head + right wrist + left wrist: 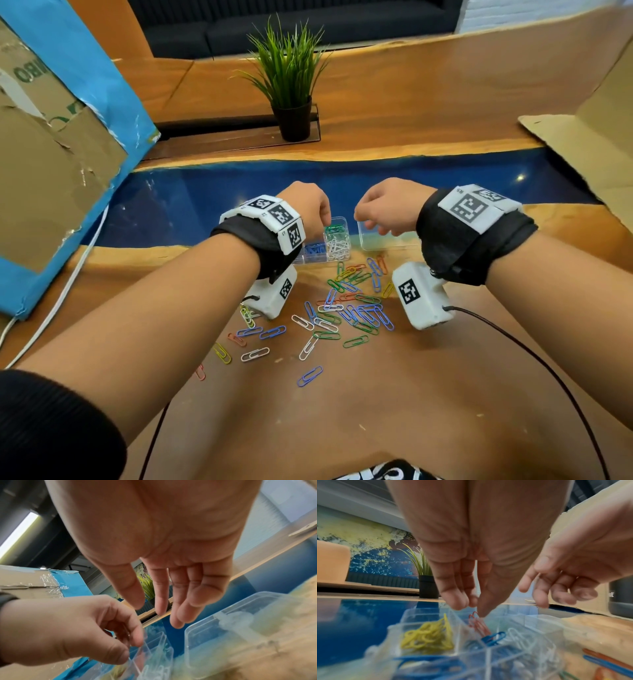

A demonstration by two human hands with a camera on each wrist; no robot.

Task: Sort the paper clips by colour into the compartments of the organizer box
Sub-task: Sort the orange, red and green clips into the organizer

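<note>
Nearest you, loose clips (346, 308) lie scattered on the bench (376, 411) in blue, green, white, red and yellow, spreading from 6 o'clock up toward the box (334, 255). One blue clip (310, 376) lies apart at 6 o'clock, closest to you.

Beyond the pile, the clear box sits at 12 o'clock, mostly under your left wrist. Yellow clips (428, 635) fill one compartment, red clips (477, 624) the next, with blue (315, 248), white (339, 246) and green (334, 229) ones in others.

Your left hand (308, 209) hangs over the box, fingertips (481, 609) bunched together and pointing down just above the red clips; whether its grip has a clip in it, you cannot tell.

Your right hand (383, 209) hovers at 1 o'clock over the clear lid (387, 240) beside the box, fingers (181, 601) relaxed and its grip released.

Farther off at 12 o'clock stands a potted plant (291, 85).
</note>
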